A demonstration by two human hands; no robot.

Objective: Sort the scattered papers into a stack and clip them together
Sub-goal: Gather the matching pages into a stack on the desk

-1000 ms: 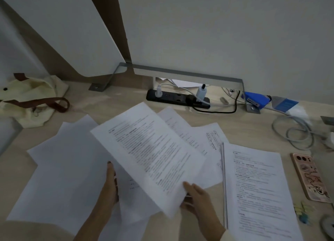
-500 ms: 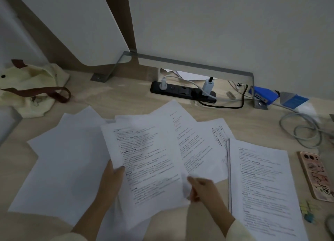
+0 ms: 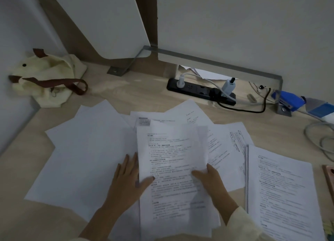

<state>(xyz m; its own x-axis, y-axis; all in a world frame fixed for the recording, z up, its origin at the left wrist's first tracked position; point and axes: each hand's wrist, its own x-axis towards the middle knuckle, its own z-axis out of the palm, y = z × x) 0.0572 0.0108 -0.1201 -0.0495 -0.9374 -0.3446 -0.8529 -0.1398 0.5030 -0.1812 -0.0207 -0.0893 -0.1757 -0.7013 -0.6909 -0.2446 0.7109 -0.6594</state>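
Gathering is the step in hand: the left hand (image 3: 130, 179) and the right hand (image 3: 211, 181) each pinch an edge of the printed sheets (image 3: 173, 168) held between them, thumbs on top, low over the desk (image 3: 126, 96). Blank sheets (image 3: 86, 150) lie left of the left hand, and loose printed pages (image 3: 222, 150) lie beyond the right. Next, I judge, another loose page must be drawn in and the edges squared.
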